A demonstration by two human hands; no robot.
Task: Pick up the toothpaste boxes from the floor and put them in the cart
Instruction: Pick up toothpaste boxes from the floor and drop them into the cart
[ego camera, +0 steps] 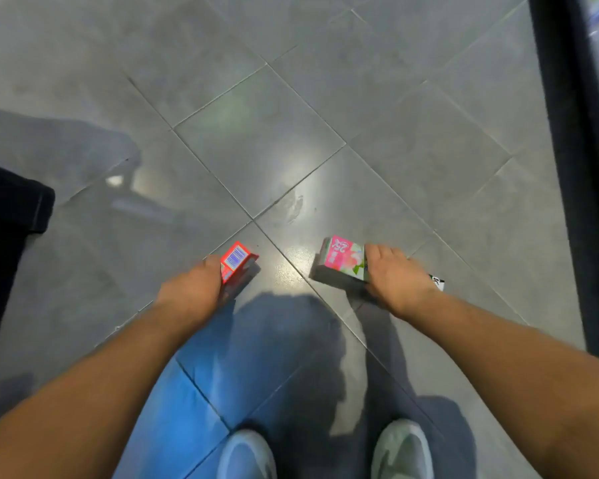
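- Floor [256, 98] — grey glossy tiles set diagonally, with glare patches; a dark shelf upright [567, 167] runs down the right edge.
- Left hand [191, 292]: fingers curled round a red toothpaste box [237, 262], barcode face up, held low over the floor.
- Right hand [398, 281]: fingers clamped on a pink toothpaste box [341, 259], its far end pointing left; whether it touches the tiles cannot be told.
- Two pale shoes [403, 451] at the bottom edge.
- Dark fabric [7, 219] — far left.

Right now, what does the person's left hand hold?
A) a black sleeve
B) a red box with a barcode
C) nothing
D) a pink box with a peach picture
B: the left hand grips the red box, barcode up; the right hand holds the pink box.
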